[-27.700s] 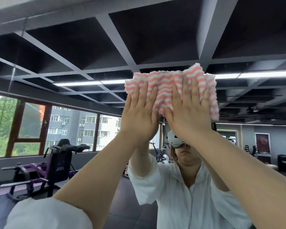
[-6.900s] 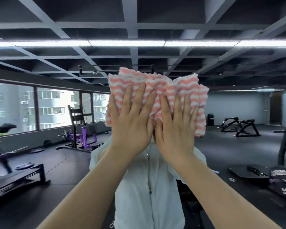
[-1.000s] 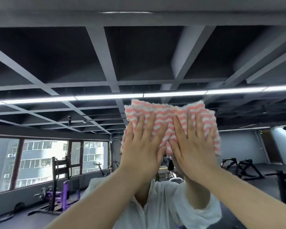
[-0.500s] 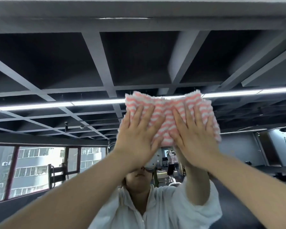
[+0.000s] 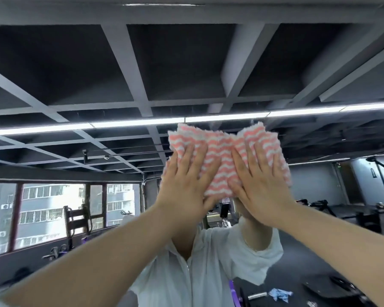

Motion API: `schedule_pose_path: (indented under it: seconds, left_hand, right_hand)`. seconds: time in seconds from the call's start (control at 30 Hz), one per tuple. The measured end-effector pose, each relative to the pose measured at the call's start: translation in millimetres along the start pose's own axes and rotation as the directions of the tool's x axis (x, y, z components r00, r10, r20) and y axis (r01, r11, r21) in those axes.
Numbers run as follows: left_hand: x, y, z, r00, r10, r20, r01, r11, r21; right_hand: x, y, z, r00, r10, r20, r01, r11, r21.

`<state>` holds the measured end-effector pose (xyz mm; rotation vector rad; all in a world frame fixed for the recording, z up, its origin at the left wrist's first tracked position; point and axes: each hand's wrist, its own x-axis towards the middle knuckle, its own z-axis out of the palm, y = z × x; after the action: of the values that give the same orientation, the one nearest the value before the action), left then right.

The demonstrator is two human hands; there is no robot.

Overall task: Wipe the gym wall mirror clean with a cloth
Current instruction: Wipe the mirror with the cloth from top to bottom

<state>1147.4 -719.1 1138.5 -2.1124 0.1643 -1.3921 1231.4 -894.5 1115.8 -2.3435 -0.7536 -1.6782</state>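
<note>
The wall mirror (image 5: 53, 165) fills the view and reflects the gym ceiling, the windows and a person in a white shirt. A pink-and-white striped cloth (image 5: 222, 156) lies flat against the glass just right of centre, below a reflected light strip. My left hand (image 5: 186, 180) presses the cloth's left part with straight fingers. My right hand (image 5: 259, 182) presses its right part the same way. Both arms reach up from the lower corners.
Reflected in the glass are a weight rack by the windows (image 5: 75, 220) at lower left, dark gym machines (image 5: 319, 207) at right, and a small dumbbell with a blue scrap (image 5: 273, 294) on the floor at lower right.
Both hands have slid the cloth a little down and to the right on the mirror since half a second ago. The view has tilted slightly lower.
</note>
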Motion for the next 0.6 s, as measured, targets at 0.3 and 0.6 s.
schedule_pose_path:
  seconds: [0.3, 0.6]
  left_hand:
    - [-24, 37, 11, 0.997, 0.008, -0.071, -0.012, 0.999, -0.050]
    - [26, 4, 10, 0.990, 0.062, -0.124, -0.067, 0.997, -0.030]
  right_hand:
    - [-46, -24, 17, 0.987, 0.143, -0.073, -0.140, 0.989, 0.040]
    - [-3, -17, 14, 0.980, 0.176, -0.093, -0.170, 0.983, 0.068]
